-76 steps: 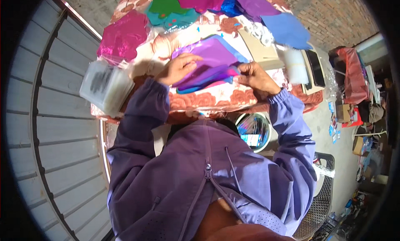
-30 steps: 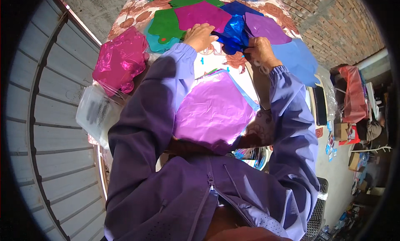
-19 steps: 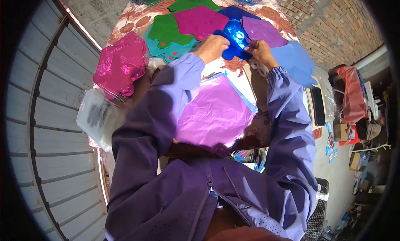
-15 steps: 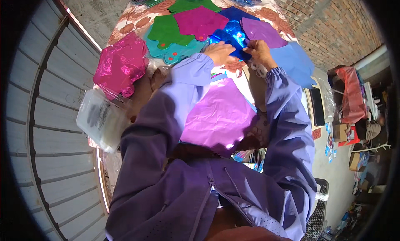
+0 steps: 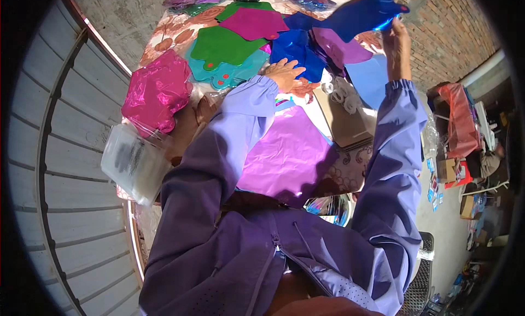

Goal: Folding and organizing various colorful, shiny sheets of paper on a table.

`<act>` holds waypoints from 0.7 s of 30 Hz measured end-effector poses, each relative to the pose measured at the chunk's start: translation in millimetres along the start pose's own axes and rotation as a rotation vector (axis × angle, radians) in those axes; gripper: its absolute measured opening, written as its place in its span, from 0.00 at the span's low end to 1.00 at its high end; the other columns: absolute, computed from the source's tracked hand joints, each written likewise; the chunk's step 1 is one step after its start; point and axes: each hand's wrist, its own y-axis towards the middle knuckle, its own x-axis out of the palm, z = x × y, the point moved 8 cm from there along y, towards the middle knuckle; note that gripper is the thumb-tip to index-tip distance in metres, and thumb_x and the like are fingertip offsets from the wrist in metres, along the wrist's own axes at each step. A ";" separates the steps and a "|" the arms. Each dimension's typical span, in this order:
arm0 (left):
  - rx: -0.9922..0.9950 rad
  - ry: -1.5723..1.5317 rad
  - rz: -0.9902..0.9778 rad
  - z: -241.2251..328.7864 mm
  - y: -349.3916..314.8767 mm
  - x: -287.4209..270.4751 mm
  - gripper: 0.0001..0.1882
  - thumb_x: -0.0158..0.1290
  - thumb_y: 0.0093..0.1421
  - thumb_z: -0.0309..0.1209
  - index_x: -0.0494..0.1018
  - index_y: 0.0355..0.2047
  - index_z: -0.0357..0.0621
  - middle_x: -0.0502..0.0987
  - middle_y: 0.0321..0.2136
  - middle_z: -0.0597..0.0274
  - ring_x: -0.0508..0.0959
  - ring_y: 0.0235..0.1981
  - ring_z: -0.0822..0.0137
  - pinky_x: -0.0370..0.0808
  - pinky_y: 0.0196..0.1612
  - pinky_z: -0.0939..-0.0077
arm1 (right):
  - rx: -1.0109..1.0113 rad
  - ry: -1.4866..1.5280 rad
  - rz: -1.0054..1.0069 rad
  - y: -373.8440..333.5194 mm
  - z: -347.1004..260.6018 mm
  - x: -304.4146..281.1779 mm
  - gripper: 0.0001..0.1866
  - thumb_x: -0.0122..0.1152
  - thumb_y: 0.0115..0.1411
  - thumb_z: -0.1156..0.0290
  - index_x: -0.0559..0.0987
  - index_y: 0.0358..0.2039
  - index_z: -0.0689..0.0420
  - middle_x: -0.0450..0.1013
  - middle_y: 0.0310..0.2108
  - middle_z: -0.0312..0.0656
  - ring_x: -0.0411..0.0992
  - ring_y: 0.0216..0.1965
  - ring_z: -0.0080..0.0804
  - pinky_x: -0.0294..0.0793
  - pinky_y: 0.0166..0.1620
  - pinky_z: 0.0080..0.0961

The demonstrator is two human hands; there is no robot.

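Observation:
My right hand (image 5: 398, 42) is raised at the far right of the table, its fingers pinching one end of a dark blue, flat foil balloon (image 5: 353, 16). The balloon's red-dotted tab sticks out beyond those fingers. Fingers spread, my left hand (image 5: 283, 75) lies at the near left edge of a stack of blue foil balloons (image 5: 299, 54). Left of it lie flat green balloons (image 5: 227, 47), teal ones (image 5: 240, 70) and magenta ones (image 5: 254, 23). A lilac foil sheet (image 5: 287, 146) is spread on the table close to my body.
Shiny pink foil balloons (image 5: 157, 92) and a clear plastic bag (image 5: 131, 163) lie on the left. White ribbon rolls (image 5: 344, 94) rest by brown cardboard (image 5: 344, 122) on the right. Purple (image 5: 342, 47) and light blue foil (image 5: 369, 78) lie beyond. A brick wall (image 5: 448, 37) rises at right.
My right hand has moved up and to the right, lifting a blue balloon away from the stack. My left hand stays near the stack, its fingers spread.

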 end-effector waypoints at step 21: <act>-0.466 -0.894 0.279 1.2 -230.4 -5.2 0.14 0.58 0.59 0.33 0.73 0.41 0.38 0.76 0.31 0.65 0.74 0.32 0.73 0.71 0.36 0.75 | 0.186 -1.145 -0.720 -270.9 27.5 119.0 0.14 0.65 0.56 0.71 0.79 0.42 0.62 0.79 0.41 0.46 0.76 0.45 0.35 0.72 0.49 0.29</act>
